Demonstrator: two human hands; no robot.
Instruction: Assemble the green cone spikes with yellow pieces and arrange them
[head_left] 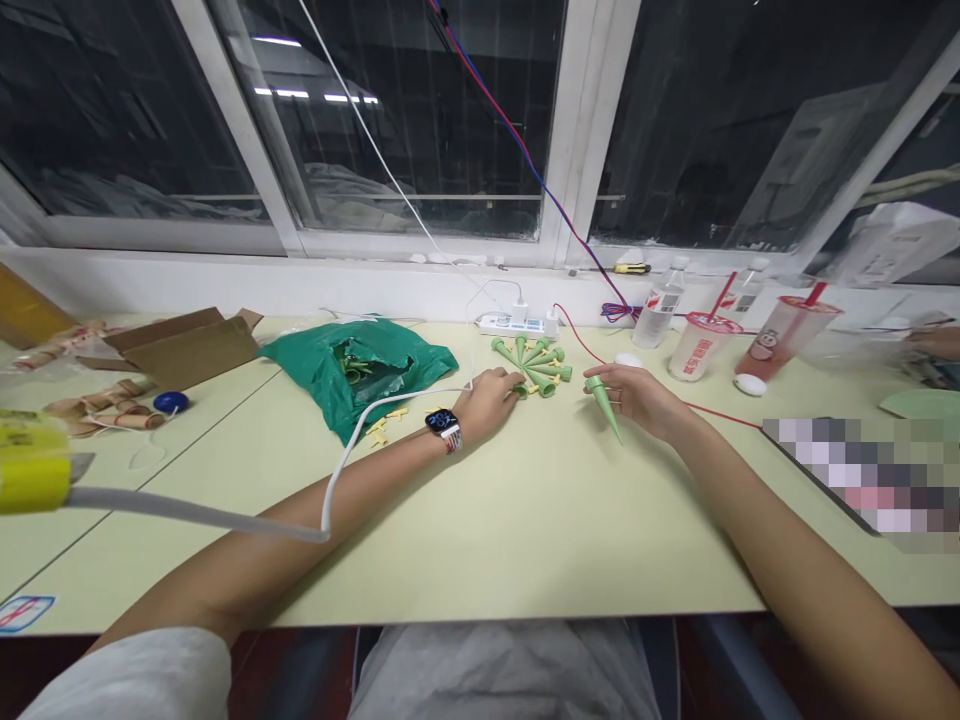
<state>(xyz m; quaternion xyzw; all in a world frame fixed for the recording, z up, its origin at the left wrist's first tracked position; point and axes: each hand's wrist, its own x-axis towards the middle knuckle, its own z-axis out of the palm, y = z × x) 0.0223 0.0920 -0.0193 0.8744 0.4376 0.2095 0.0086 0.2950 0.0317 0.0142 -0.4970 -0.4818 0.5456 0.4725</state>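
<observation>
While my right hand point(645, 397), loosely curled, holds a green spike point(603, 405) above the worktop point(525, 530), my left hand point(486, 405) sits beside fanned-out spikes point(556, 373); whether it grips one, I cannot tell.

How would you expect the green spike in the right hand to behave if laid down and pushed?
The green spike tapers to a point, so it would probably roll in a curve. It juts straight from the right hand, which suggests it is fairly stiff.
</observation>
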